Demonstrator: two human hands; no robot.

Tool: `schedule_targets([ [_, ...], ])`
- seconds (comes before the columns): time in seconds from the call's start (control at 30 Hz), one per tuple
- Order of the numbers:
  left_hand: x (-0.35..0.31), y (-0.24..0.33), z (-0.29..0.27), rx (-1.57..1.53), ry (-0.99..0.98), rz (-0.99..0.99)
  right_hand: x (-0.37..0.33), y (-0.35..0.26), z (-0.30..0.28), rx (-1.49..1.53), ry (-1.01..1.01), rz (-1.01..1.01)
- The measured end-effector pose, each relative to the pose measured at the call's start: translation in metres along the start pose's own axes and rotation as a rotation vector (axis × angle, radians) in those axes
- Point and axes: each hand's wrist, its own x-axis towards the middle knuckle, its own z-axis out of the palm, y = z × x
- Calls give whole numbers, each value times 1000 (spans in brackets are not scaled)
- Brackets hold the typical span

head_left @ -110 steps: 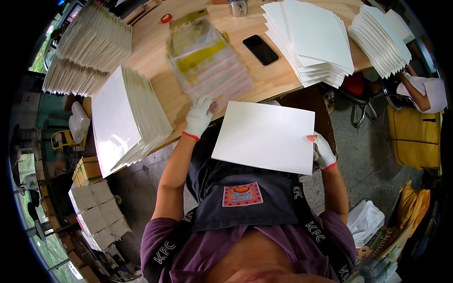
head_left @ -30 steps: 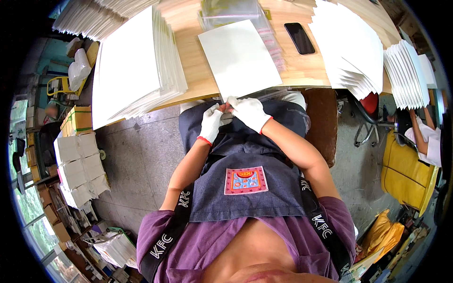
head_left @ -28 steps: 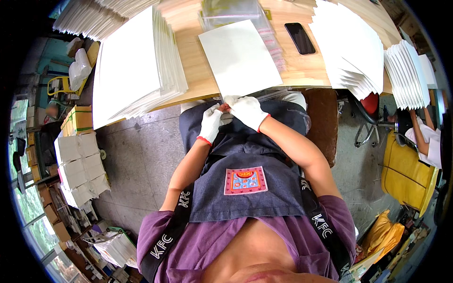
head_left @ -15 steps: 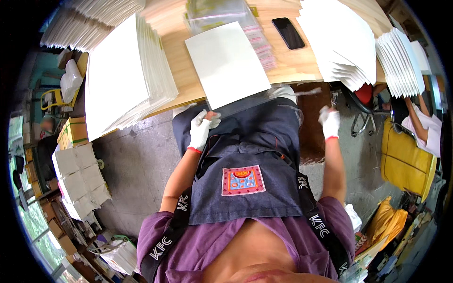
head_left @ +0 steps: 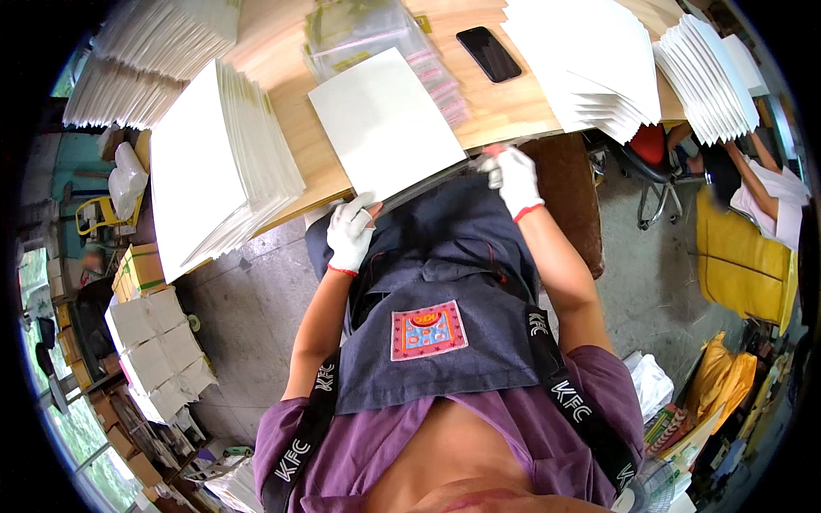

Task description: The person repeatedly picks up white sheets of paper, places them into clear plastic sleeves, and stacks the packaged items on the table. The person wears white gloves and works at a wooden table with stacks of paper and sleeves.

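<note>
A white rectangular sheet (head_left: 385, 120) lies at the table's front edge, its lower end reaching past the edge. Along that end a clear plastic flap (head_left: 425, 185), seemingly part of a bag round the sheet, stretches between my hands over my lap. My left hand (head_left: 349, 235), in a white glove with bare fingertips, pinches at the flap's left end. At its right end my right hand (head_left: 516, 181), gloved the same way, has its fingers closed at the corner. Behind the sheet are overlapping clear plastic bags (head_left: 434, 81) with pink strips.
Fanned white stacks (head_left: 192, 145) stand on the table's left, with more piles (head_left: 141, 81) behind. On the right are a white stack (head_left: 590, 68), a smaller one (head_left: 705, 81) and a black phone (head_left: 489, 54). A person's arm (head_left: 753, 184) shows beyond a yellow bundle (head_left: 740, 256).
My right hand has come in from the right to the sheet's lower right corner. A pale blurred strip beside it earlier no longer shows there. My left hand stays at the lower left corner.
</note>
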Motion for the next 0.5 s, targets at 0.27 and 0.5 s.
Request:
schedule_targets([
  [0.27, -36, -8, 27, -541, 194, -797, -25, 1, -177, -1963, -195, 313],
  [0.5, -22, 3, 23, -1170, 515, -1123, -58, -27, -67, -1543, -105, -4],
])
